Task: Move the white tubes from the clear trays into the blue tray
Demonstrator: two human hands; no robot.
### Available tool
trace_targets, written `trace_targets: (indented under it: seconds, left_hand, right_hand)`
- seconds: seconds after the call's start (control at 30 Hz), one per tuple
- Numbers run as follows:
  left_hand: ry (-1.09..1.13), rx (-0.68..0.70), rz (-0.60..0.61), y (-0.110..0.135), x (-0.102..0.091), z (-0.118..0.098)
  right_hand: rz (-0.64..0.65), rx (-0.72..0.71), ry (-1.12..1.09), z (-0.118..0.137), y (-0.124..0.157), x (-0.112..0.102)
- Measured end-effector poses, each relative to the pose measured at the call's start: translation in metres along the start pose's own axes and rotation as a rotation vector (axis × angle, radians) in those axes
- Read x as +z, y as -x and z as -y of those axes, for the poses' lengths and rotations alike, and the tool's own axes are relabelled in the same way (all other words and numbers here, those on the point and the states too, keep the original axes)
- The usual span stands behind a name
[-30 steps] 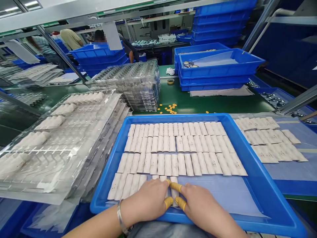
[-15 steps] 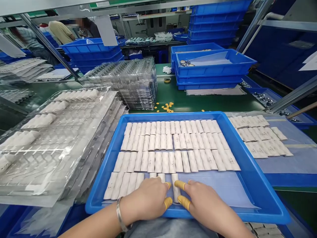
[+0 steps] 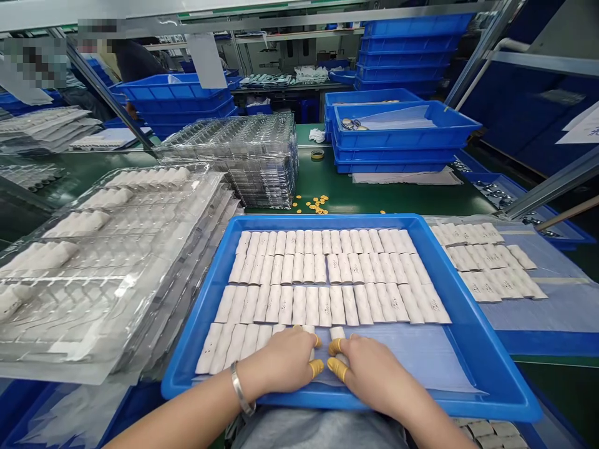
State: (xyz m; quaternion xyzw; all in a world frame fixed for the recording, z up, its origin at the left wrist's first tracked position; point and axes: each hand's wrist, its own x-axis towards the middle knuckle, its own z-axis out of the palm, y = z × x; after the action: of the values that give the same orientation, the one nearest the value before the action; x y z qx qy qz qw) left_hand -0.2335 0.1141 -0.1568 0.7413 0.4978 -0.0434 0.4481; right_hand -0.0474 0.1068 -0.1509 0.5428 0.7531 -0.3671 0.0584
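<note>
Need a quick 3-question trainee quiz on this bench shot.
1. True or false: the metal bangle is on the left wrist.
2. What covers some fingertips of the left hand and right hand? A) blue gloves B) yellow finger cots C) metal thimbles
3. How many complete rows of white rolls lie beyond the hands in the blue tray?

Key: 1 true; 2 B; 3 three.
</note>
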Motion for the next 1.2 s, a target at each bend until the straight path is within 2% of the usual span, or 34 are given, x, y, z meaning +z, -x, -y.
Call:
trace_targets:
  seconds: [0.17, 0.3, 0.47, 0.57, 0.63, 0.73, 0.93, 1.2]
  left_hand:
    - [0.104, -0.066, -0.149, 0.004, -0.004, 0.002]
    - [0.282, -0.045, -0.244, 0.016, -0.013, 0.001]
    - [0.537, 0.061, -0.273, 0.030, -0.011, 0.001]
    - [0.863, 0.108, -0.171, 0.035, -0.005, -0.001]
    - [1.106, 0.174, -0.092, 0.037, -0.003, -0.003]
    - [1.286, 0.284, -0.050, 0.036, -0.002, -0.008]
    - [1.468, 0.396, 0.001, 0.029, 0.000, -0.017]
    - [1.508, 0.374, -0.010, 0.023, 0.000, -0.016]
  right_hand:
    - [-0.143, 0.003, -0.298, -0.013, 0.006, -0.003]
    - [-0.152, -0.055, -0.674, -0.026, 0.020, -0.011]
    - [-0.120, -0.123, -1.107, -0.025, 0.032, -0.012]
    - [-0.098, -0.147, -1.277, -0.018, 0.031, -0.007]
    - [-0.101, -0.160, -1.346, -0.014, 0.031, -0.004]
    - [-0.129, -0.164, -1.469, -0.009, 0.031, -0.002]
    - [-0.133, -0.229, -1.504, -0.005, 0.032, 0.002]
    - [-0.100, -0.244, -1.527, -0.005, 0.032, 0.003]
